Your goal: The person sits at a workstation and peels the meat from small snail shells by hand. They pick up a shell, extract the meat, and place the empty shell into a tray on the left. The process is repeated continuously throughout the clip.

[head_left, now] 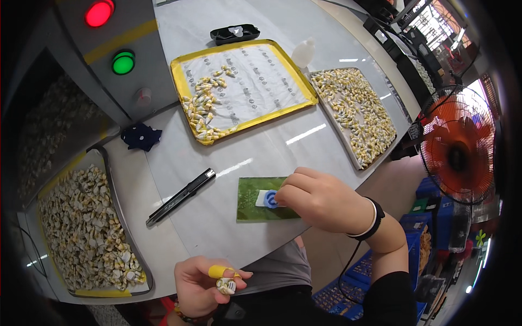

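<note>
My left hand [197, 283], yellow tape around one finger, pinches a small white-and-yellow figure-like piece [226, 286] near the table's front edge. Farther right, my right hand [322, 200] bends over a green mat [249, 209], its fingers drawn together. Its fingertips reach the edge of a blue round piece [270, 199] that lies on a white patch [261, 196] of the mat. Whatever those fingers hold is hidden behind them. On the table left of the mat lies a black utility knife [182, 196].
Small pieces gather at the left of a yellow-rimmed tray [272, 112]. Full trays stand right [354, 158] and left [117, 198]. A white bottle [303, 52], black case [234, 35] and dark cloth [141, 137] are around. Beyond the right edge stands an orange fan [457, 155].
</note>
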Demonstrator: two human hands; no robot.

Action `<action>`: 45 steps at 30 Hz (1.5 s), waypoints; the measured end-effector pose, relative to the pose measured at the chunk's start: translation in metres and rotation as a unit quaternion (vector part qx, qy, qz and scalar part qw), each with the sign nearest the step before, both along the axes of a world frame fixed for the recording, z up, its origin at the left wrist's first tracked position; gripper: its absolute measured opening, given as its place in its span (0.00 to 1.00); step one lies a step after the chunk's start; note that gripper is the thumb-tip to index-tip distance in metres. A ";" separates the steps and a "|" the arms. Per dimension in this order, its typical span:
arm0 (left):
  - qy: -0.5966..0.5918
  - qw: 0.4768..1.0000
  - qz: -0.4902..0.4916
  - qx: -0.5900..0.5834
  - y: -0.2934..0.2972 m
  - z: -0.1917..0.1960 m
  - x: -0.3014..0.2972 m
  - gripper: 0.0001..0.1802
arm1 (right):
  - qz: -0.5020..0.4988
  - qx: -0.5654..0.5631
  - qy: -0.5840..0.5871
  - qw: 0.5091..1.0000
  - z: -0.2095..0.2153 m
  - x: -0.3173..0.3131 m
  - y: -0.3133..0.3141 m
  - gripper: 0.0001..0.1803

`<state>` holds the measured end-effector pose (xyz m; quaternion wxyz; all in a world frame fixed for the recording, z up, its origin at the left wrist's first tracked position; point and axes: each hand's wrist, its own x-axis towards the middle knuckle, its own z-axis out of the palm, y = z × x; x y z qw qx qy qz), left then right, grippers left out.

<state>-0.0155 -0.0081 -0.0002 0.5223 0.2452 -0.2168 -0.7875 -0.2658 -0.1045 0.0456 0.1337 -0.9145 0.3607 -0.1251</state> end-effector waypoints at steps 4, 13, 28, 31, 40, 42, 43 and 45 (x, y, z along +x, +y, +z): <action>-0.060 0.997 0.021 -0.038 0.002 -0.001 -0.002 0.17 | 0.011 -0.015 0.015 1.000 0.001 0.009 0.000 0.10; -0.342 0.875 0.050 -0.340 -0.016 0.015 0.000 0.17 | -0.066 0.026 -0.219 0.973 0.006 0.013 0.023 0.10; -0.417 0.826 -0.006 -0.380 -0.019 0.024 -0.008 0.17 | 0.041 0.128 -0.394 0.909 0.009 0.028 0.055 0.10; -0.415 0.817 0.034 -0.398 -0.018 0.027 -0.008 0.19 | 0.076 0.113 -0.391 0.910 0.007 0.031 0.052 0.07; -0.435 0.767 0.116 -0.457 -0.018 0.041 -0.015 0.13 | 0.093 0.111 -0.393 0.908 0.011 0.036 0.047 0.06; -0.438 0.765 0.110 -0.460 -0.019 0.042 -0.015 0.13 | 0.098 0.115 -0.391 0.908 0.011 0.036 0.047 0.06; -0.440 0.763 0.107 -0.461 -0.019 0.042 -0.014 0.12 | 0.101 0.117 -0.391 0.907 0.011 0.036 0.047 0.06; -0.436 0.765 0.114 -0.460 -0.017 0.042 -0.014 0.12 | 0.104 0.120 -0.390 0.907 0.012 0.036 0.046 0.06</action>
